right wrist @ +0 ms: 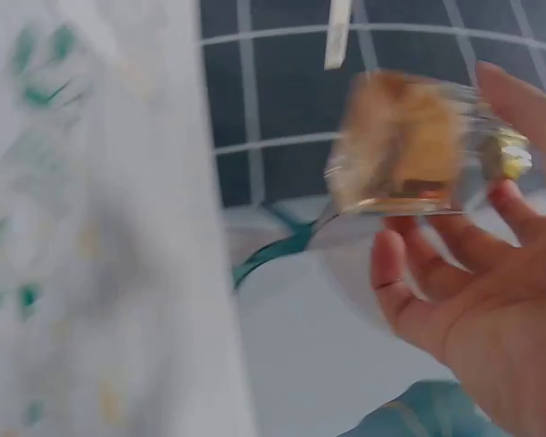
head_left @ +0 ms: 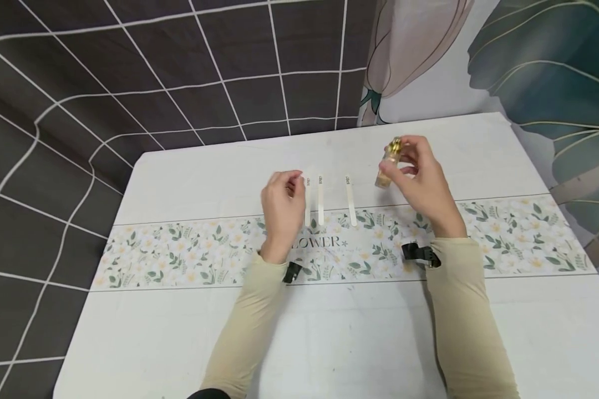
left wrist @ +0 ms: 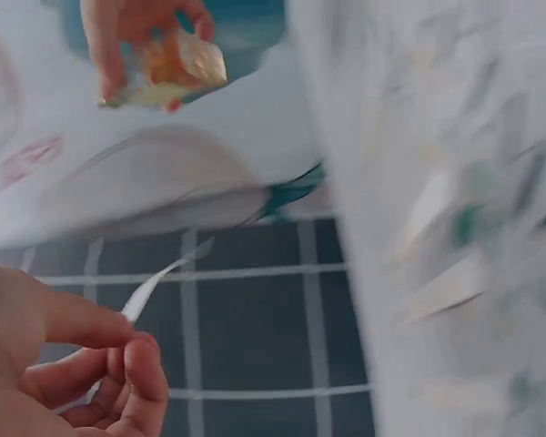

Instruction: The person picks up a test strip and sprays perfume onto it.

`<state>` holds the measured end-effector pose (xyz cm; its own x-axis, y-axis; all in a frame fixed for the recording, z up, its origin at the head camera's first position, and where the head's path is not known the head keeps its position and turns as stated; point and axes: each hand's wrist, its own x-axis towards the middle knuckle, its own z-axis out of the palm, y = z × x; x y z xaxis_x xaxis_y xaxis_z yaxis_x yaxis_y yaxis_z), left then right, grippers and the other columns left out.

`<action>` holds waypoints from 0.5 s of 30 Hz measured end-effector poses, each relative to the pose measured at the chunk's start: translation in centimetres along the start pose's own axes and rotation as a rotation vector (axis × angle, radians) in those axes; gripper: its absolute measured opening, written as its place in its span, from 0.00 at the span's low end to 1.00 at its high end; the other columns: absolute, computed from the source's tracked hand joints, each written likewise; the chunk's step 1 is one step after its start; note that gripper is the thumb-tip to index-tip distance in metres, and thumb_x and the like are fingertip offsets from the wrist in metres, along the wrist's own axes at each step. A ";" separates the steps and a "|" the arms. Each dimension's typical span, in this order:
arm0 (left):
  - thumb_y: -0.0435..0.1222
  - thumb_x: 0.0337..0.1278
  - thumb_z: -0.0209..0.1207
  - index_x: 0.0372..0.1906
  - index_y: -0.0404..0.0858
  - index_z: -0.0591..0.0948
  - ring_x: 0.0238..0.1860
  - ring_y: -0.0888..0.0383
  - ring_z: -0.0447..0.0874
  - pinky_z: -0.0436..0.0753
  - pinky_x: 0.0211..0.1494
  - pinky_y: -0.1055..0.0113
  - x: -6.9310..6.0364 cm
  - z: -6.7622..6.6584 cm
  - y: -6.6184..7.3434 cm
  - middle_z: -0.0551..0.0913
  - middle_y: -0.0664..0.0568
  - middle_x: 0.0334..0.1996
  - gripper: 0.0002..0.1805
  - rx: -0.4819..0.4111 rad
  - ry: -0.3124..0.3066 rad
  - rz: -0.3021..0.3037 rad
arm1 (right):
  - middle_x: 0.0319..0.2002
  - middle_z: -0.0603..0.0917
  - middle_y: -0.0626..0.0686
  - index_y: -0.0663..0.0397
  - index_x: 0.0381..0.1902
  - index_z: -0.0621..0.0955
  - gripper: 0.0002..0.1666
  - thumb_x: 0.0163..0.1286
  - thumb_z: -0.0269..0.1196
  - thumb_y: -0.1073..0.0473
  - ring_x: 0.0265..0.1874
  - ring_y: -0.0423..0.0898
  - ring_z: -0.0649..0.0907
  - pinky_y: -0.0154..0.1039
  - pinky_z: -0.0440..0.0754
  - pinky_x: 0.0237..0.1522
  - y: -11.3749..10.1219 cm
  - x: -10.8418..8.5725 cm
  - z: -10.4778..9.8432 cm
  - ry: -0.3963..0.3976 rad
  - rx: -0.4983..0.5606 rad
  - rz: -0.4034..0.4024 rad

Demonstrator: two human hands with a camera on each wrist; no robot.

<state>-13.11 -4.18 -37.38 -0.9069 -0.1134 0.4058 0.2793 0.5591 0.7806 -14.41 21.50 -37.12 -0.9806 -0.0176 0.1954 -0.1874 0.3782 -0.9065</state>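
Holding bottle [head_left: 385,172] in right hand [head_left: 421,174] — grip curled round it, left hand [head_left: 283,202] pinching white strip [left wrist: 147,296] thumb to finger, more strips [head_left: 321,200] flat on floral-banded counter [head_left: 349,338]

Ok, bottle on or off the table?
Off. The right hand holds the bottle up; the right wrist view shows dark curtain between it and the table.

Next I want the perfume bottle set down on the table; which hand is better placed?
Probably the right hand: it grips the gold-topped perfume bottle above the table. The left hand is occupied, pinching a slim white paper strip.
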 end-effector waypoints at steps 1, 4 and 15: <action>0.26 0.66 0.58 0.42 0.25 0.86 0.30 0.50 0.85 0.85 0.35 0.64 0.1 -0.6 0.3 0.86 0.40 0.32 0.08 -0.020 0.037 0.009 | 0.63 0.78 0.58 0.51 0.69 0.65 0.29 0.76 0.62 0.53 0.58 0.45 0.77 0.32 0.75 0.54 -0.6 -0.1 0.1 0.036 0.036 -0.036; 0.27 0.66 0.59 0.39 0.27 0.86 0.27 0.53 0.85 0.84 0.34 0.69 0.2 -2.4 1.5 0.86 0.42 0.29 0.08 -0.064 0.108 0.028 | 0.62 0.77 0.56 0.46 0.72 0.63 0.27 0.80 0.56 0.54 0.59 0.44 0.78 0.30 0.76 0.58 -2.4 -0.4 0.4 0.127 0.106 -0.135; 0.25 0.61 0.60 0.35 0.28 0.84 0.23 0.57 0.85 0.85 0.31 0.72 -1.9 -4.9 5.4 0.88 0.44 0.25 0.04 -0.227 0.181 0.148 | 0.43 0.74 0.42 0.38 0.75 0.60 0.29 0.80 0.54 0.49 0.30 0.40 0.73 0.33 0.68 0.32 -6.8 -2.1 1.3 0.365 0.029 -0.201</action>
<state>-8.35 -5.00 -31.56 -0.7860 -0.2001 0.5849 0.4859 0.3849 0.7847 -11.14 17.77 -31.86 -0.8404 0.2432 0.4843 -0.3794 0.3740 -0.8462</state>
